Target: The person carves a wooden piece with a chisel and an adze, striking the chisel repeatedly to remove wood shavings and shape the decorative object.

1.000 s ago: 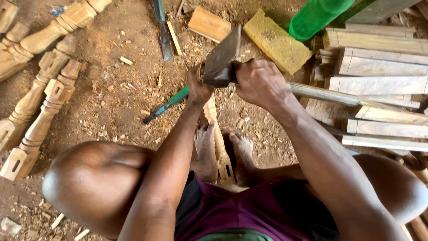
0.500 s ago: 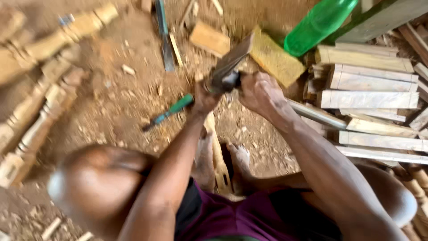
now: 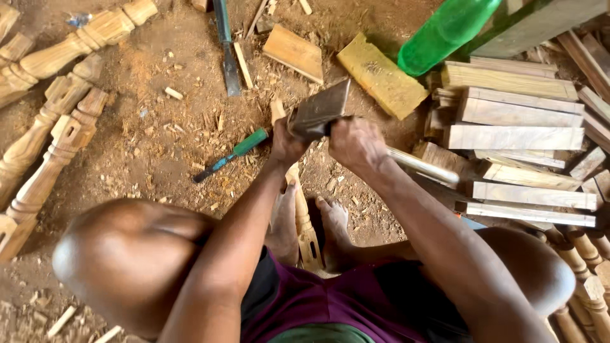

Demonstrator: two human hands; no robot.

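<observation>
Working posture: seated on the sawdust-covered floor (image 3: 159, 127), knees spread, bare feet pressed against a slender carved workpiece (image 3: 305, 222) that runs away from the body between them.
Far left: turned wooden legs (image 3: 57, 121) lie side by side on the floor, well apart from both hands.
Upper left of centre: long dark-handled chisel (image 3: 225, 44) lies flat on the floor, with thin wood offcuts just beside it.
Left of the hands: green-handled chisel (image 3: 232, 154) lies on the floor, its handle end near the left hand but not touching it.
Left hand (image 3: 287, 145): grip pressed together around something at the top of the workpiece; the held item is hidden by the hand and the mallet, so its kind cannot be told.
Striking tool: mallet (image 3: 318, 114) with a dark, blocky rectangular head, positioned directly above the left hand.
Right hand (image 3: 357, 143): grip closed tight around the mallet handle just behind the head; the pale handle extends to the right past the wrist.
Above the hands: flat wood block (image 3: 293, 52) and yellow block (image 3: 381, 75) rest on the floor.
Upper right: green plastic bottle (image 3: 448, 32) lies tilted, its base near the yellow block.
Right: stacked wood planks (image 3: 515, 136) cut to short lengths, piled in rows.
Lower right: further turned pieces (image 3: 584, 254) lie beside the right knee.
</observation>
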